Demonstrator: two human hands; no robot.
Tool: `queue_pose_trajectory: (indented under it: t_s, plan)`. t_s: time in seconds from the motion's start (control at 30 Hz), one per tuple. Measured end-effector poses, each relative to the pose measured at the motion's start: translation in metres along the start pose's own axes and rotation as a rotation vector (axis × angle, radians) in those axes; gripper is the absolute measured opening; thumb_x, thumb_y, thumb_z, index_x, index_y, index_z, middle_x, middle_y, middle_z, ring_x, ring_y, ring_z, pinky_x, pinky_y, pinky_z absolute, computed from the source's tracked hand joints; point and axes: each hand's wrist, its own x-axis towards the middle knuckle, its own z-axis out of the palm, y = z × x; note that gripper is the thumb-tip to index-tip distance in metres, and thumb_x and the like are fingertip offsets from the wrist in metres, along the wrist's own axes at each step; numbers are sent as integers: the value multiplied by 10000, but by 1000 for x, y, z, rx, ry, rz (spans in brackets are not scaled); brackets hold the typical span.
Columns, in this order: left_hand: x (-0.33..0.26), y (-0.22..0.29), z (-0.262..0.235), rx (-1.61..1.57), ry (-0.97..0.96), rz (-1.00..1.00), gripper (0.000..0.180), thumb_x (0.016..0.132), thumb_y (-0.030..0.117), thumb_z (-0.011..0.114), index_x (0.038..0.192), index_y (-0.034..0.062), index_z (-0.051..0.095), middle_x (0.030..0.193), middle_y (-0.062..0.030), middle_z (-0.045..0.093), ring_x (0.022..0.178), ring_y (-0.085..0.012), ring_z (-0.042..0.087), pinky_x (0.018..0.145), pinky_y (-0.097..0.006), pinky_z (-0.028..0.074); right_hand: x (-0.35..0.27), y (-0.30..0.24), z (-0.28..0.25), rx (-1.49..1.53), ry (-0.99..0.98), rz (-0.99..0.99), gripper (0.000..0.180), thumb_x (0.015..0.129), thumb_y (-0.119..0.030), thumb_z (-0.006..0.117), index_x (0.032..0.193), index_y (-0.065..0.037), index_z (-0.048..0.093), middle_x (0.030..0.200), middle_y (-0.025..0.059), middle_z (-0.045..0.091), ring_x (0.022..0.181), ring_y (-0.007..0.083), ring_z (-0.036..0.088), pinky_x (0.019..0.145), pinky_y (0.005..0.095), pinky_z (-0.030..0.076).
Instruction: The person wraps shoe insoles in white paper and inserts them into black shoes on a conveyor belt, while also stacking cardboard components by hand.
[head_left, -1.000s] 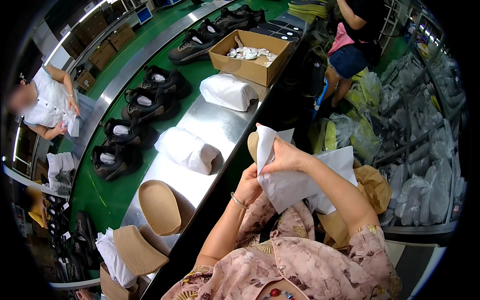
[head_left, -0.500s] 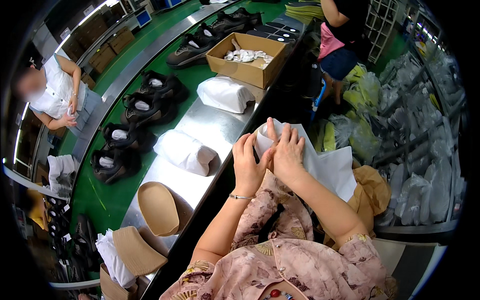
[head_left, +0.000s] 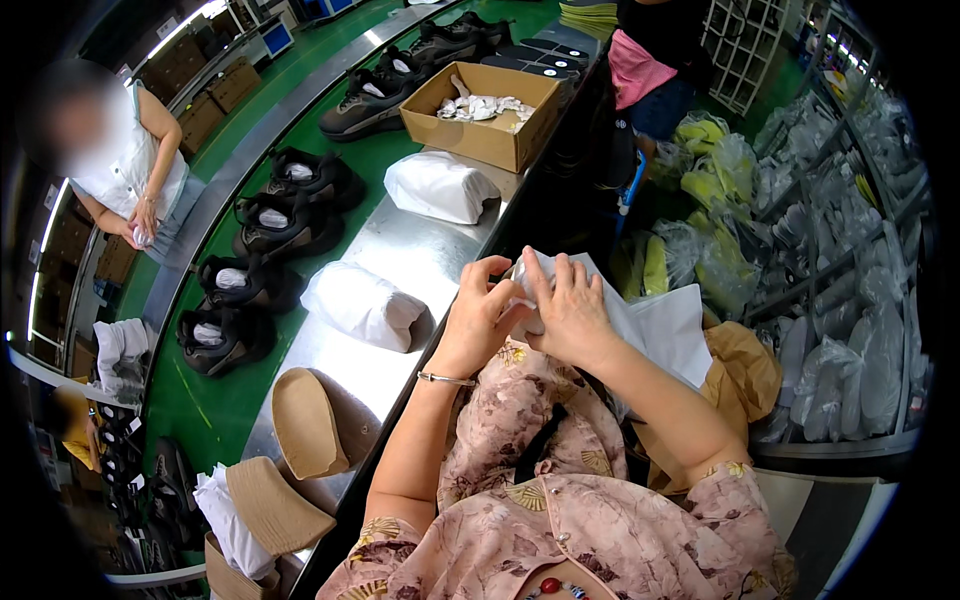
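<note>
Over my lap, my left hand (head_left: 482, 312) has its fingers curled round a bunched part of white paper (head_left: 528, 292). My right hand (head_left: 577, 312) presses on that same paper from the other side, index finger raised and the other fingers stretched out. Flat white paper sheets (head_left: 668, 328) spread out beyond my right wrist. How the paper is folded between my palms is hidden. On the metal ledge to my left lie two white paper-wrapped bundles, a nearer bundle (head_left: 360, 305) and a farther bundle (head_left: 440, 187).
A cardboard box (head_left: 480, 135) holding crumpled white paper sits on the ledge. Dark shoes (head_left: 290, 220) stand on the green belt (head_left: 215, 420). Nearer are a tan moulded tray (head_left: 310, 425), brown paper (head_left: 745, 375) and a rack of bagged pieces (head_left: 840, 290). A person (head_left: 130, 160) stands across the belt.
My left hand has shifted down and left, its fingers curling more. The fingers of my right hand have spread apart, and the paper between them is more crumpled. The person opposite appears closer.
</note>
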Motion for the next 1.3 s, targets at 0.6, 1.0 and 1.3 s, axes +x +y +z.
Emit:
queue_pose_trajectory:
  t_s: [0.6,1.0,1.3]
  plan:
    - [-54,45,90,-408,247,-421,360,938,109,463,1265,-38,424,1165,-153,538,1060,-213,543,899,-313,440,48,16,-8,38,206,314,1115,590,-312,761,1436,-73,75,1138,211,381,1028,402,433,814,505,375]
    - [-27,1,82,-1304,547,-439,528,891,282,593,1274,1,362,1223,-77,498,1103,-164,487,949,-307,382,38,12,-9,751,305,76,558,893,-355,531,1307,-8,392,1176,128,512,1108,245,471,957,346,342]
    - [-25,4,51,-1635,161,-512,772,785,491,650,1298,-13,370,1266,-120,491,1149,-225,491,974,-368,412,-9,38,18,1954,66,440,263,964,-257,428,1046,-39,549,1003,23,590,921,105,543,826,260,438]
